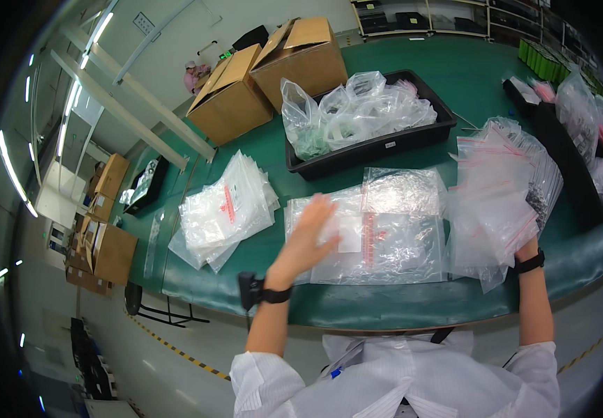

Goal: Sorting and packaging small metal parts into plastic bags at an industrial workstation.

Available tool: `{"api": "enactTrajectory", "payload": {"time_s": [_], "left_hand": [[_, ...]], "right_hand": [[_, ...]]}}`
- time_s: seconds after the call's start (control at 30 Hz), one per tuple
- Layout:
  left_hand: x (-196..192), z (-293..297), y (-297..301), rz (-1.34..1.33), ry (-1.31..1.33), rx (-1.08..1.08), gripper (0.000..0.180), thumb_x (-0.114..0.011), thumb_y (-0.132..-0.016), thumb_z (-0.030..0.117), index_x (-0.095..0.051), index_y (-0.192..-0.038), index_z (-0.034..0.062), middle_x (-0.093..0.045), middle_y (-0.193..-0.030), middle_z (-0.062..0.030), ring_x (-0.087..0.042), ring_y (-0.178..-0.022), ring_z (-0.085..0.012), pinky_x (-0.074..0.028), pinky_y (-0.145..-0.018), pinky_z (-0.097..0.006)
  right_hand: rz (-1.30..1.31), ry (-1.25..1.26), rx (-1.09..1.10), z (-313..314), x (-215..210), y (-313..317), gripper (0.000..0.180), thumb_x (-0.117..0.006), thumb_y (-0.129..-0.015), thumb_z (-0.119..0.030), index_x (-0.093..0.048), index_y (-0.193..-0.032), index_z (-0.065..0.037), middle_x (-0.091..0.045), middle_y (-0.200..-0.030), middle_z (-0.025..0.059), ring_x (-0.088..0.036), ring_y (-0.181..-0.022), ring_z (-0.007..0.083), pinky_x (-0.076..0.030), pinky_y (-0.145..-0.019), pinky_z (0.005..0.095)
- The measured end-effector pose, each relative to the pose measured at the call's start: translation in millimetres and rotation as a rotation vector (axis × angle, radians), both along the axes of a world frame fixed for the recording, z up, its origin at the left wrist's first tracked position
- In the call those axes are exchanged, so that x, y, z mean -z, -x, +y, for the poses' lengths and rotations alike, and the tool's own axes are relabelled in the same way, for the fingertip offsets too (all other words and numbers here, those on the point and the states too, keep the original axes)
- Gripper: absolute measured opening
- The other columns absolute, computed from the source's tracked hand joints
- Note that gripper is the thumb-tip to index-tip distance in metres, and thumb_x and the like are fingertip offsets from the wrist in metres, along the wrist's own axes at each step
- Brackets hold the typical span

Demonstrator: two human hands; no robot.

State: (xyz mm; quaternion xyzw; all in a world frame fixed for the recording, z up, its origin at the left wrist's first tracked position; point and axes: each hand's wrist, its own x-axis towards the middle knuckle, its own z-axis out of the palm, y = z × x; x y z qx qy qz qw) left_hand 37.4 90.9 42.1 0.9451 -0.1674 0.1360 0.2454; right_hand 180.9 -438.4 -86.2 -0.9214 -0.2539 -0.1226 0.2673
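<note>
Two hands: left hand around the centre of the frame, right hand at lower right.
Left grip: wide, fingers spread, motion-blurred, over the left part of the middle bags; can't tell if touching.
Right grip: fingers go out of sight behind the lower right edge of the right pile; can't tell how far closed.
Middle bags: flat, clear, red print, centre of the frame; lower edge close to the surface's front edge, right edge meeting the right pile.
Right pile: clear bags with red lines, fanned and overlapping, lowest corner near the front edge.
Left stack: clear bags with red print, left of centre, corners splayed; green strip between it and the middle bags.
Black tray: tray at upper centre, heaped with bagged goods; narrow green gap between it and the middle bags.
Right side: black bin just beside the right pile, tight there.
Upper left of the tray: two cardboard boxes, near its back corner.
Front edge: curves across the lower frame, both forearms crossing it.
</note>
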Motion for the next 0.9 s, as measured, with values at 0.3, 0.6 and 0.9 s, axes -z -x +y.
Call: {"api": "enactTrajectory", "payload": {"time_s": [0.3, 0.6, 0.9], "left_hand": [[51.0, -77.3, -76.7, -0.077, -0.050, -0.039, 0.038, -0.059, -0.081, 0.006, -0.063, -0.119, 0.0042, -0.063, -0.117, -0.0175, -0.059, -0.112, -0.0349, -0.049, -0.095, -0.039], [14.8, -125.3, -8.1, -0.472, -0.013, 0.460, 0.018, -0.063, -0.070, 0.009, -0.065, -0.087, 0.0019, -0.065, -0.103, -0.0129, -0.065, -0.101, -0.0310, -0.055, -0.081, -0.037], [16.5, -100.2, 24.3, 0.035, -0.001, 0.107, 0.090, -0.075, -0.079, 0.040, -0.030, -0.149, 0.0077, -0.018, -0.156, -0.0241, -0.019, -0.144, -0.0425, -0.021, -0.115, -0.052]], "right_hand": [[0.044, -0.049, -0.141, 16.8, -38.6, 22.0, 0.044, -0.058, -0.088, -0.030, -0.057, -0.123, -0.003, -0.059, -0.125, 0.0178, -0.055, -0.117, 0.0360, -0.043, -0.101, 0.0431], [0.145, -0.135, -0.523, 85.5, -66.3, 31.4, 0.044, -0.057, -0.089, -0.031, -0.057, -0.123, -0.004, -0.060, -0.125, 0.0174, -0.054, -0.118, 0.0358, -0.042, -0.102, 0.0434], [-0.102, 0.093, -0.180, 33.9, -21.2, 9.9, 0.044, -0.057, -0.089, -0.031, -0.058, -0.124, -0.005, -0.060, -0.126, 0.0170, -0.054, -0.118, 0.0357, -0.042, -0.103, 0.0437]]}}
